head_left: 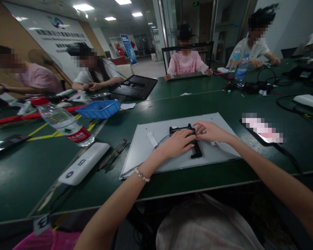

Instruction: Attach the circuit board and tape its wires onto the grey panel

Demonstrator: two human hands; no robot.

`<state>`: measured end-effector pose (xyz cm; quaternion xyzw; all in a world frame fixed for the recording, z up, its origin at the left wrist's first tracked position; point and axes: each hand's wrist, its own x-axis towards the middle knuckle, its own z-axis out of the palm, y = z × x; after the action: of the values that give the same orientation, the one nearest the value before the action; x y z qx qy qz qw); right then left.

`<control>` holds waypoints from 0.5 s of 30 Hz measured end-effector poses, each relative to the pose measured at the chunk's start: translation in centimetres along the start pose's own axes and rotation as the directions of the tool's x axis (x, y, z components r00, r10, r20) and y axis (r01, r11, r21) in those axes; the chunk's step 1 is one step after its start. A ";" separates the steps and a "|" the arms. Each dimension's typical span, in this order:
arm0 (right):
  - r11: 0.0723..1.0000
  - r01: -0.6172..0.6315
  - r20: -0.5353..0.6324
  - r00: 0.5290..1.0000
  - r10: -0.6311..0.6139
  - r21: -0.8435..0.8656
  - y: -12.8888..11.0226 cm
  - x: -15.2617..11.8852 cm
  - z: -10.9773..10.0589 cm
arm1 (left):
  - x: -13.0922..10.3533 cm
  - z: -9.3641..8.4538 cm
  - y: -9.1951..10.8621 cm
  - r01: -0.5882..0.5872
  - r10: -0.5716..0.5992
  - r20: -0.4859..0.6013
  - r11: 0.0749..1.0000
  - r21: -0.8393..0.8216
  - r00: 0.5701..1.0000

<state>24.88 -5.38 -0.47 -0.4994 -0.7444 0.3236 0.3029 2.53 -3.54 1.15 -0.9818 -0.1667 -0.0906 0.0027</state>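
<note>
A pale flat panel lies on the green table in front of me. On it rests a black plastic bracket-like part with grey cable running off toward the left. My left hand, with a beaded bracelet at the wrist, lies palm down over the black part, its fingers stretched out. From the right, my right hand reaches the same part with bent fingers, the fingertips pressed together near its upper middle. Whatever those fingertips grip is too small to make out.
Left of the panel are glasses, a white power bank, a tilted bottle and a blue tray. A phone lies right. Across the table, a person holds a black frame; other people sit nearby.
</note>
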 end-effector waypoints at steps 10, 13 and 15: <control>1.000 -0.011 0.060 0.998 0.011 0.004 0.8 0.2 0.1 | 0.0 -0.2 0.0 -0.002 0.002 0.005 1.000 0.008 1.000; 1.000 -0.027 0.064 0.998 0.027 0.000 0.9 0.2 0.1 | 0.0 -0.1 0.0 -0.013 0.013 0.002 1.000 0.016 1.000; 0.999 -0.033 0.065 0.997 0.033 -0.001 1.0 0.2 0.1 | 0.0 -0.3 0.1 -0.023 0.023 0.004 0.999 0.025 1.000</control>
<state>25.31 -4.87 -1.27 -0.5007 -0.7455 0.3447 0.2732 2.54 -3.62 1.45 -0.9837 -0.1566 -0.0868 0.0160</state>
